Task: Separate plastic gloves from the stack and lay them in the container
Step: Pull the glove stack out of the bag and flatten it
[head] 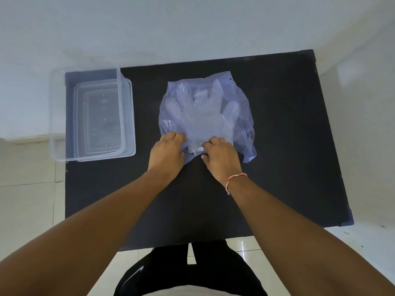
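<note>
A stack of thin clear plastic gloves [203, 112] lies flat in the middle of a black table [288, 146], inside or on a bluish see-through plastic bag [241, 97]. Glove fingers point away from me. My left hand [167, 152] presses on the near left edge of the stack with curled fingers. My right hand [221, 159], a red and white thread on its wrist, pinches the plastic at the near cuff edge. A clear rectangular container [55, 116] stands at the table's left side, with nothing loose visible inside it.
The container overhangs the table's left edge. A pale wall runs behind the table, and a tiled floor shows to the left and near me. My legs in black shorts stand at the table's near edge.
</note>
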